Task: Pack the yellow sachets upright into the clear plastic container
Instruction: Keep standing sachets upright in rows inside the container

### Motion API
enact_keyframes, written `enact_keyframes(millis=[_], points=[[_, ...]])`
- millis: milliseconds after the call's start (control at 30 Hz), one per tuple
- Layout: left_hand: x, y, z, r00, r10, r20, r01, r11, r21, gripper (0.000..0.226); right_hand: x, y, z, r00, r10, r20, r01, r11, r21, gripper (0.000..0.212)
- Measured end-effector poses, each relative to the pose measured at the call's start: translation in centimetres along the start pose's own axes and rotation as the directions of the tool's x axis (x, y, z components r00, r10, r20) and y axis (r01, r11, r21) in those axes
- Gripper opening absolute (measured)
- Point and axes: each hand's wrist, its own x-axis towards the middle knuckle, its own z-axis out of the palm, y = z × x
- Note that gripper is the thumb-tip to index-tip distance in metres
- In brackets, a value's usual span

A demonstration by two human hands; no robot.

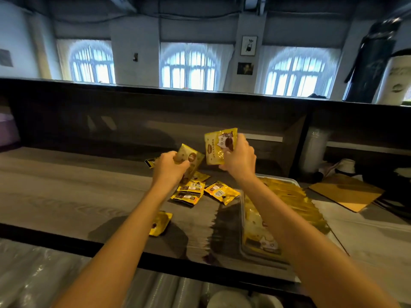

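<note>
We hold both hands raised above the grey wood-grain tabletop (66,185), each gripping one packet. Our left hand (170,166) curls its fingers round a glossy yellow foil sachet (191,158) with a brown printed picture, and the sachet is tilted so that its top leans toward the other hand. Our right hand (239,156) pinches a second yellow sachet (219,145) by its right edge, holding it upright and a little higher, printed face toward us. The two held packets are near each other but apart.

Below and between our hands, a loose heap of yellow sachets (190,193) lies flat on the tabletop, some overlapping, with one more sachet (222,192) just to the right of the heap. A single sachet (160,223) lies nearer to us, beside our left forearm, and a partly hidden sachet (150,162) peeks out behind our left hand.

Under our right forearm stands the clear rectangular plastic container (284,178), already holding a long row of upright yellow sachets (293,196) packed face to face. To the right of our right hand, beyond the container, a flat brown board (347,192) lies on the tabletop
</note>
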Motion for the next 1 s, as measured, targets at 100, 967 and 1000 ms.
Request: enact_keyframes(millis=[100,967,1000], points=[[0.5,2.2,1.6,0.999,0.01,0.03,-0.004,0.981,-0.194,0.023,2.2,2.1,-2.9,0.985,0.173,-0.015,-0.17,0.976,0.14,0.018],[3.9,11.7,13.8,0.852,0.379,0.362,-0.143,0.832,-0.536,0.027,8.3,12.4,-11.6,0.994,-0.024,0.105,0.016,0.997,0.071,0.022],[4.0,11.8,13.8,0.845,0.391,0.364,-0.155,0.831,-0.534,0.028,8.3,12.5,-11.5,0.995,-0.015,0.102,0.012,0.999,0.035,0.019]])
